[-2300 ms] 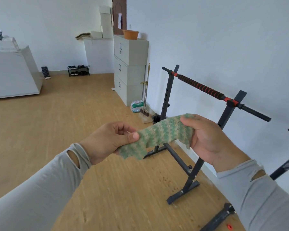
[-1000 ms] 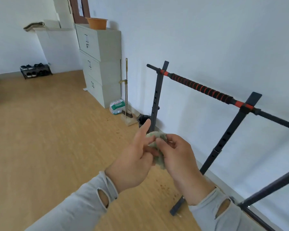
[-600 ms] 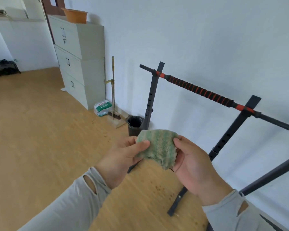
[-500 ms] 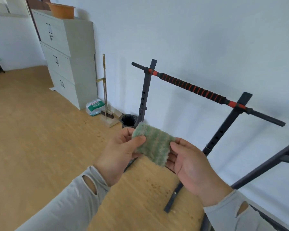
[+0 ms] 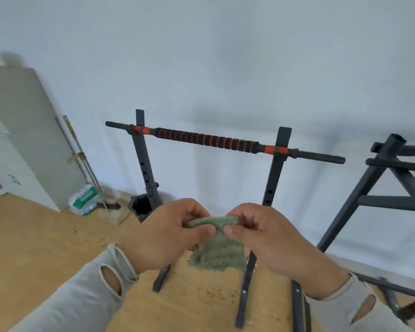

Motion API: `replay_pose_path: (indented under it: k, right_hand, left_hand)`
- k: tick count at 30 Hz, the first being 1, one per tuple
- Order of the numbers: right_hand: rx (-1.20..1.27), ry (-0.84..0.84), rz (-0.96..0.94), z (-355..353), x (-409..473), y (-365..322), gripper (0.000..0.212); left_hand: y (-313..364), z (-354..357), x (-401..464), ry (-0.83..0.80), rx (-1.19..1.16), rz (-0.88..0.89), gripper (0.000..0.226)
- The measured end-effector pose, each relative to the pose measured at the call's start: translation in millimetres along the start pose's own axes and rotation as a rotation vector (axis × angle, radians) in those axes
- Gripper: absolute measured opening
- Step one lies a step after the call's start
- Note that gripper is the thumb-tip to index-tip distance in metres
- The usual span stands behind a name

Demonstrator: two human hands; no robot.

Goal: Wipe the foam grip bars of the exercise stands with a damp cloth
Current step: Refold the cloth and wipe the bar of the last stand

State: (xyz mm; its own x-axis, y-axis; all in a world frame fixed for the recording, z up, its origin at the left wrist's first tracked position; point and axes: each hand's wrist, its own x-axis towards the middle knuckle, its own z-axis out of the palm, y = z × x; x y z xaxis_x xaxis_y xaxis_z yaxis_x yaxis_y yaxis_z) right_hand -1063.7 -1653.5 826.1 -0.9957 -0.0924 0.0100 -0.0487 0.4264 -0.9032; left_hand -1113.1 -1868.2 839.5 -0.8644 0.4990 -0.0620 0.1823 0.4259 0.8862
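- A green cloth [image 5: 216, 250] is held up in front of the chest: its top edge is pinched by the left hand [image 5: 163, 236] and by the right hand [image 5: 268, 238], thumbs nearly meeting, while the rest hangs down between them.
- Grey sleeves [image 5: 82, 298] are cut off by the lower edge.
- Beyond the hands, the exercise stand [image 5: 277, 168] is seen on the wooden floor [image 5: 34, 240]; its feet are partly hidden behind hands and cloth.
- The foam grip bar [image 5: 206, 139], black with red rings, is carried across the two uprights, well apart from the cloth.
- A second dark stand [image 5: 391, 183] is cut off at the right.
- A small black bin [image 5: 140, 206] is set by the wall; its contents cannot be made out.
- A plastic bag [image 5: 83, 200] with blurred print lies beside a grey cabinet [image 5: 22, 130].
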Motion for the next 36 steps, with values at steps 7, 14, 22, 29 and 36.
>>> replay_pose_path:
  k: [7, 14, 22, 29, 36]
  right_hand:
    - [0.170, 0.057, 0.116, -55.1, 21.5, 43.2, 0.003]
    - [-0.074, -0.187, 0.184, -112.7, 35.5, 48.9, 0.019]
    - [-0.083, -0.034, 0.325, -144.8, 57.7, 83.7, 0.013]
    - [-0.123, 0.695, 0.375, -187.9, 108.9, 67.8, 0.018]
    - [-0.759, 0.643, 0.289, -222.9, 187.0, 107.7, 0.033]
  left_hand:
    - [14.4, 49.9, 78.2, 0.112, -0.343, 0.009, 0.019]
    - [46.2, 80.9, 144.1, -0.263, 0.021, 0.244, 0.008]
    - [45.3, 92.1, 228.0, -0.389, 0.065, 0.413, 0.016]
    - [21.3, 67.4, 364.6, 0.054, 0.440, 0.756, 0.018]
    - [1.2, 85.7, 424.4, -0.057, 0.490, 0.783, 0.018]
